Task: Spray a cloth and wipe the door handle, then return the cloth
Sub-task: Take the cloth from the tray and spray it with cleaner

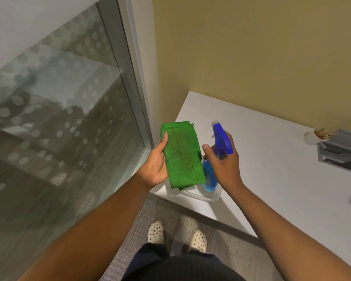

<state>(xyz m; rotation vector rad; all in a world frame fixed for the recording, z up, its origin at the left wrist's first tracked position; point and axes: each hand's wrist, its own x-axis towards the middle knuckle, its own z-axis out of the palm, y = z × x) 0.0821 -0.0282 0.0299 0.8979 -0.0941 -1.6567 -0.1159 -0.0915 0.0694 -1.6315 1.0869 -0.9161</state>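
1. Cloth position. Your left hand (157, 163) holds the folded green cloth (181, 154) flat across the palm, thumb pinching its left edge. The cloth sits directly above the clear plastic tub (201, 194), which rests on the near corner of the white counter (272, 169).

2. Bottle position. Your right hand (224, 165) grips the neck of the blue spray bottle (221, 145), fingers curled round it, thumb up on the near side. The bottle stands just right of the cloth and over the right end of the tub. Its nozzle points up and away, not at the cloth. Whether a finger is on the trigger cannot be told.

3. Progress. Both items are in hand. The cloth shows darker patches, but these may be stains or damp, so treat spraying as not confirmed.

4. Remaining steps, as judged: aim the nozzle at the cloth and spray, set the bottle back in the tub, wipe the door handle, then return the cloth to the tub.

5. Note. No door handle is in view. The glass panel (59, 118) lies left of the tub; expect the handle beyond it.
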